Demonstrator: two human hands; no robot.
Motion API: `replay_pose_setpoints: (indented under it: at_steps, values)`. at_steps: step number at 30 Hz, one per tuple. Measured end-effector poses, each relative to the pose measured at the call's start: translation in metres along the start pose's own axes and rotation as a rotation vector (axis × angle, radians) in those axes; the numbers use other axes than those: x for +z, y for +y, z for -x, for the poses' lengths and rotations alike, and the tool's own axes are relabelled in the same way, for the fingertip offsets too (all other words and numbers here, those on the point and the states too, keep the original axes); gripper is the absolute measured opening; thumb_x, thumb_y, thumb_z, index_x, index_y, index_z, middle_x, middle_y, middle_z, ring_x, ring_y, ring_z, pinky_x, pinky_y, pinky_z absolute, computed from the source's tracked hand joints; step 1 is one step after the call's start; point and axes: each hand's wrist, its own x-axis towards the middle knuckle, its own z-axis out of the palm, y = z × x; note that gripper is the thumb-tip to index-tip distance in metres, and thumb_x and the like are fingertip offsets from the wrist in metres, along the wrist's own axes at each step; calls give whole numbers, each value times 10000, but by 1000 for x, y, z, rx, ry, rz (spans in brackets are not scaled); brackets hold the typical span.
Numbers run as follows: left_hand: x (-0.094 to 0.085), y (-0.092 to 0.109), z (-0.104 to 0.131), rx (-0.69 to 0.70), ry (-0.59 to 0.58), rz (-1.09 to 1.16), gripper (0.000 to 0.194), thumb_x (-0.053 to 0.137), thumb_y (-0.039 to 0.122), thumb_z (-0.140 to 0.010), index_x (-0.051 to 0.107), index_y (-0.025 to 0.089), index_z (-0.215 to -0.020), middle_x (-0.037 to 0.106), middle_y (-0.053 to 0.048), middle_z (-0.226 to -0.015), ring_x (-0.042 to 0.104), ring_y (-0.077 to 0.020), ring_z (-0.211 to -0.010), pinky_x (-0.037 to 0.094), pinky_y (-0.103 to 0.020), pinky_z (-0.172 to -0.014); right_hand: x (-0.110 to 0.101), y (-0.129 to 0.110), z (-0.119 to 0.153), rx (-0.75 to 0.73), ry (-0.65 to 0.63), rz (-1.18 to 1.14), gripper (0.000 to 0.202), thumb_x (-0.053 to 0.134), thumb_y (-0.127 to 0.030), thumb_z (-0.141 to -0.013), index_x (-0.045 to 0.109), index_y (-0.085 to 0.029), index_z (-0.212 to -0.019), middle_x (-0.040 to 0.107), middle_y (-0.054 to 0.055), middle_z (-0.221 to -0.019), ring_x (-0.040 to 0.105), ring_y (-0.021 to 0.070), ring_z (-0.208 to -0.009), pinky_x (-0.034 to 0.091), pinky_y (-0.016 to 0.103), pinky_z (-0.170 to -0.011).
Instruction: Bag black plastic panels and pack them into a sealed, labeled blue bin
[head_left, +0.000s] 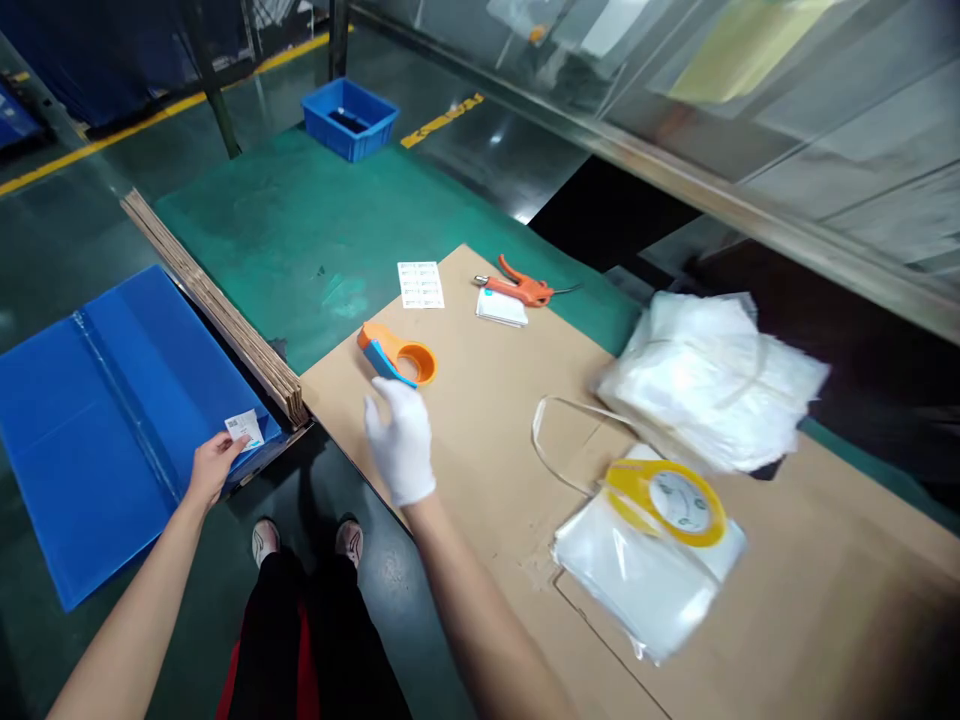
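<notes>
My bare left hand (212,466) pinches a small white printed label (244,430) by its edge, over the near corner of a large blue sheet-covered box (112,400). My right hand (401,440), in a white glove, hovers at the cardboard's edge with fingers apart and nothing in it. Just beyond its fingertips lies an orange and blue tape dispenser (396,356). Farther off, a sheet of labels (421,285) rests partly on the green mat, and an orange air blow gun (525,287) lies by a small stack of white cards (502,308).
At right are a pile of white plastic bags (712,380) and a roll of yellow tape (667,502) on clear bags (637,580). A blue bin (350,118) stands at the green table's (300,220) far end. Cardboard sheets (217,310) stand on edge between box and table.
</notes>
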Motion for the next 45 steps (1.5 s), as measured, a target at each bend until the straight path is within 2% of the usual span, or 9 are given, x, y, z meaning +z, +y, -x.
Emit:
replay_pose_setpoints:
  at_steps: [5, 9, 14, 18, 25, 29, 34, 40, 45]
  values:
    - [5, 0, 1, 20, 10, 26, 633, 845, 705, -557, 787, 166, -884, 813, -118, -993, 735, -320, -967, 538, -427, -942, -21, 38, -100, 110, -211, 573, 279, 733, -356, -852, 701, -124, -1004, 714, 196, -979, 648, 343, -977, 460, 485, -934]
    - [4, 7, 3, -8, 41, 84, 651, 865, 696, -516, 781, 161, -877, 806, -131, -1030, 728, -333, -1006, 533, -456, -983, -19, 50, -119, 209, -355, 647, 247, 729, -391, -864, 656, -155, -876, 696, 143, -849, 656, 301, -852, 461, 408, -813]
    - [-9, 29, 42, 20, 69, 176, 613, 875, 659, -562, 782, 183, -936, 802, -106, -1055, 715, -329, -1065, 532, -465, -1020, -63, 49, -59, 379, -356, 42, 319, 689, -521, -836, 613, -211, -854, 674, 21, -813, 634, 230, -785, 473, 332, -712]
    - [4, 53, 84, 75, -125, 77, 451, 848, 594, -676, 794, 232, -939, 805, -61, -988, 729, -307, -978, 575, -405, -912, -101, 46, 23, 542, -382, -324, 412, 757, -547, -736, 664, -191, -920, 716, 35, -887, 639, 233, -823, 507, 359, -778]
    - [121, 99, 80, 138, -534, 5, 327, 825, 500, -704, 777, 195, -811, 793, -76, -856, 733, -289, -833, 576, -380, -767, -136, 50, 125, 805, -306, -558, 559, 772, -676, -713, 693, -170, -938, 733, 76, -891, 657, 275, -858, 534, 396, -813]
    - [187, 109, 53, 171, -518, -86, 256, 814, 425, -713, 728, 185, -713, 777, -73, -771, 718, -241, -716, 556, -342, -687, -154, 53, 153, 860, -243, -546, 521, 786, -672, -685, 702, -187, -858, 719, 65, -823, 636, 265, -774, 537, 391, -741]
    - [235, 133, 17, 233, -447, -228, 160, 805, 277, -733, 716, 179, -824, 722, -42, -681, 662, -200, -611, 520, -322, -662, -178, 51, 172, 878, -189, -495, 441, 760, -646, -686, 722, -224, -807, 714, 72, -782, 648, 295, -747, 548, 414, -691]
    - [246, 180, -2, 420, -297, -435, 369, 827, 156, -699, 678, 169, -1036, 728, -160, -1047, 633, -351, -1139, 425, -457, -1032, -198, 52, 183, 882, -164, -496, 324, 731, -600, -698, 730, -279, -742, 681, 69, -703, 645, 307, -693, 534, 423, -612]
    - [231, 193, 30, 750, -161, -672, 345, 687, 198, -863, 657, 140, -1201, 632, -236, -1298, 484, -414, -1345, 316, -575, -1148, -199, 51, 182, 902, -99, -503, 283, 719, -549, -692, 691, -268, -714, 659, 57, -683, 596, 268, -648, 495, 386, -572]
